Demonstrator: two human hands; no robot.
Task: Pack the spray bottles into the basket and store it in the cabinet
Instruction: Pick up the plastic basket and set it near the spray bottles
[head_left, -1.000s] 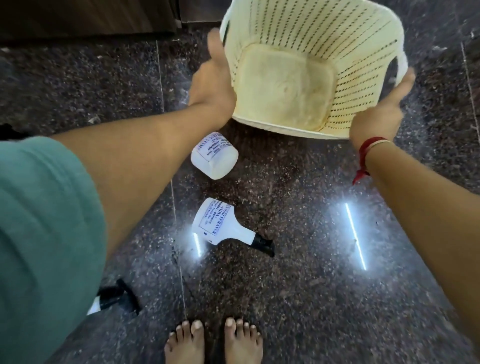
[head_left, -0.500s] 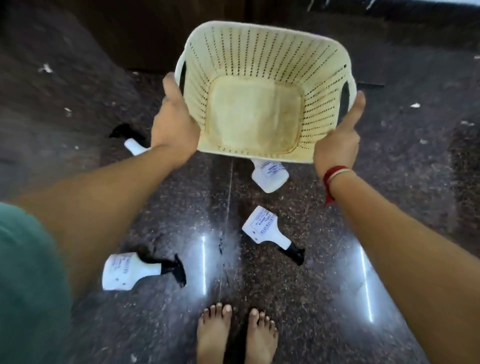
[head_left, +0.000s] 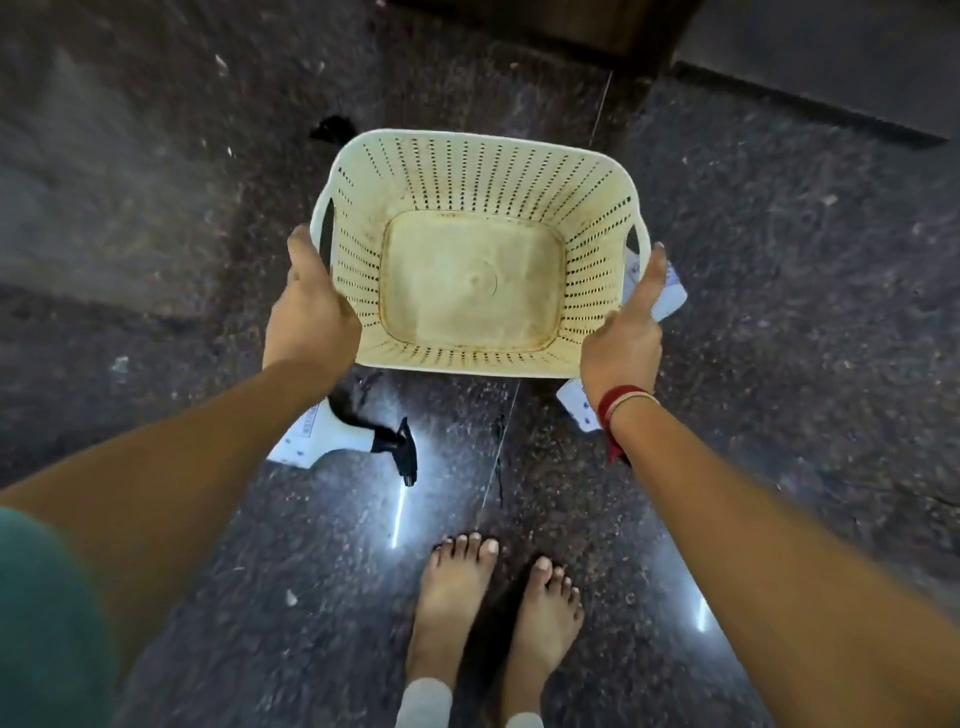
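Note:
I hold an empty cream perforated basket (head_left: 457, 171) level above the dark floor. My left hand (head_left: 306, 317) grips its left rim and my right hand (head_left: 621, 338) grips its right rim. A white spray bottle (head_left: 317, 436) with a black trigger lies on its side under my left wrist. Parts of two more white bottles show past my right hand, one (head_left: 670, 291) beside the basket's right wall, one (head_left: 576, 410) below its near right corner. A black trigger tip (head_left: 332, 129) pokes out behind the basket's far left corner.
The polished dark granite floor (head_left: 779, 312) reflects ceiling lights. My bare feet (head_left: 493, 603) stand just below the basket. A dark wooden cabinet base (head_left: 597, 26) runs along the top of the view.
The basket has come down and closer to me, turning level so its opening faces up. The view has shifted, and the basket now covers most of the bottles on the floor.

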